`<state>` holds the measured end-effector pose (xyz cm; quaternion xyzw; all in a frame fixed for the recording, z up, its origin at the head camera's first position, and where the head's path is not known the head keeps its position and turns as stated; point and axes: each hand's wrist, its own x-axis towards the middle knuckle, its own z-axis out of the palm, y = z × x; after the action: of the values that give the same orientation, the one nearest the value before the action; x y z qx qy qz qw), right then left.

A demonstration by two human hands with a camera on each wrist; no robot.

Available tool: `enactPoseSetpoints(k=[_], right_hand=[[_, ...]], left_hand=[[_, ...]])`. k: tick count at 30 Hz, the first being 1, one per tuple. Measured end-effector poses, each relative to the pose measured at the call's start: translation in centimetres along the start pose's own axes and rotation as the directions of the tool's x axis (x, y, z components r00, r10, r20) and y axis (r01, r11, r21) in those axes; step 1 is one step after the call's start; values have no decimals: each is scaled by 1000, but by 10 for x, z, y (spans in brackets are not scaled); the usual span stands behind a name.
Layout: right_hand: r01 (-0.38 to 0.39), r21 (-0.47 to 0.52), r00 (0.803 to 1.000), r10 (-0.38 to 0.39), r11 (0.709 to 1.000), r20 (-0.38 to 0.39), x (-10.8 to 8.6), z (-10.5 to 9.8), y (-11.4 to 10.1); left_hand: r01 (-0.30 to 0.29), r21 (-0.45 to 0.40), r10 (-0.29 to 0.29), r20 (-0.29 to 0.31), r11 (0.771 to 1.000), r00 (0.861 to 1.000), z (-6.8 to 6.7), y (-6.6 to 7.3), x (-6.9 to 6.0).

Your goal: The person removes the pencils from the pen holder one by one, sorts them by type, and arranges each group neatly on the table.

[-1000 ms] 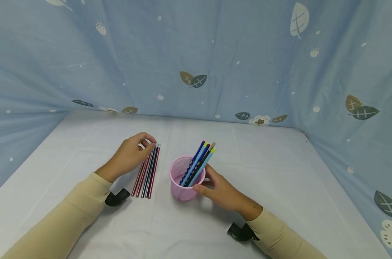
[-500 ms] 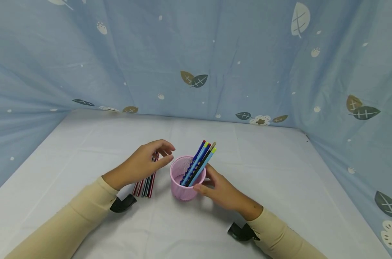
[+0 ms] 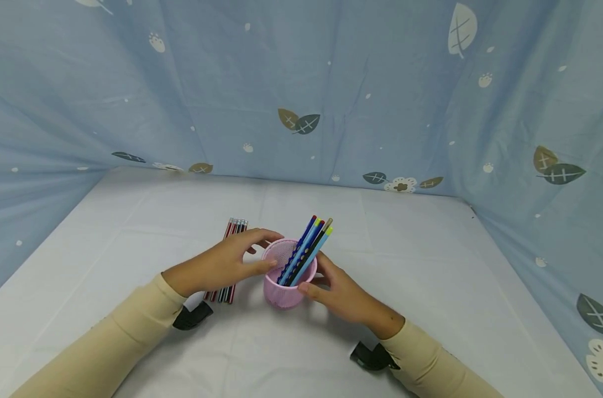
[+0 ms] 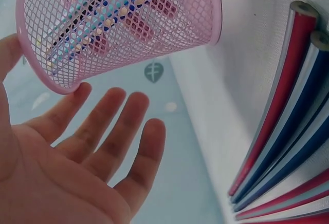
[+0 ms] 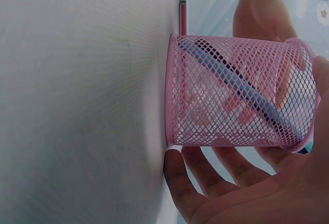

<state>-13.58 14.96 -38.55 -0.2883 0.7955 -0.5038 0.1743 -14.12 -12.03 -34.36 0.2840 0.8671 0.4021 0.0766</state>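
Observation:
A pink mesh cup stands upright on the white cloth, with several blue, light blue and black pencils leaning to its right side. My right hand holds the cup from the right, thumb at the rim and fingers curved along the side. At the cup's left rim is my left hand, thumb and fingers spread around the edge; in the left wrist view the fingers of this hand are loosely extended, one tip at the rim. Red and dark striped pencils lie partly under the left hand.
White cloth covers the table. Behind it and at both sides hangs a blue curtain with leaf and flower prints. A black wrist mount sits below the left wrist, another below the right.
My left hand has moved right and nearer, from the far ends of the striped pencils to the cup's left rim. The right hand has stayed at the cup.

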Motion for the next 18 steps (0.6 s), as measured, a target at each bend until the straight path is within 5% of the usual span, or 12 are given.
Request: enactPoseSetpoints(k=[18], right_hand=[[-11, -10, 1000, 11, 1000, -2, -1, 1, 0]], left_hand=[[98, 50, -103, 109, 994, 989, 7, 7, -6]])
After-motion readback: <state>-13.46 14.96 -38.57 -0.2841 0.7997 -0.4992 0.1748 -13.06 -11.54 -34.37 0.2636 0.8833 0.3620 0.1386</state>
